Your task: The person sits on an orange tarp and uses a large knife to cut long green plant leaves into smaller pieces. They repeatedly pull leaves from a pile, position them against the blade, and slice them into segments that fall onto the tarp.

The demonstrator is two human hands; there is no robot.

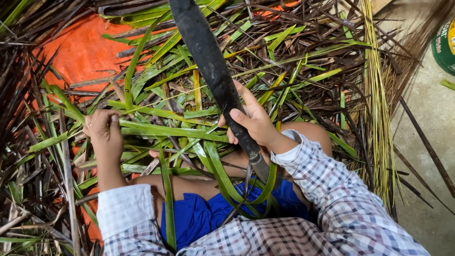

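Observation:
My right hand grips a long dark machete blade near its lower end, the blade pointing up and away from me. My left hand is closed around the end of a long green palm leaf that stretches across toward the blade. Several more green leaves curve down over my lap, where blue shorts show. Both arms wear checked sleeves.
Heaps of green and dry brown palm leaves cover an orange tarp. A bundle of thin yellowish leaf ribs lies at the right, beside a bare concrete floor. A green round container sits at the upper right edge.

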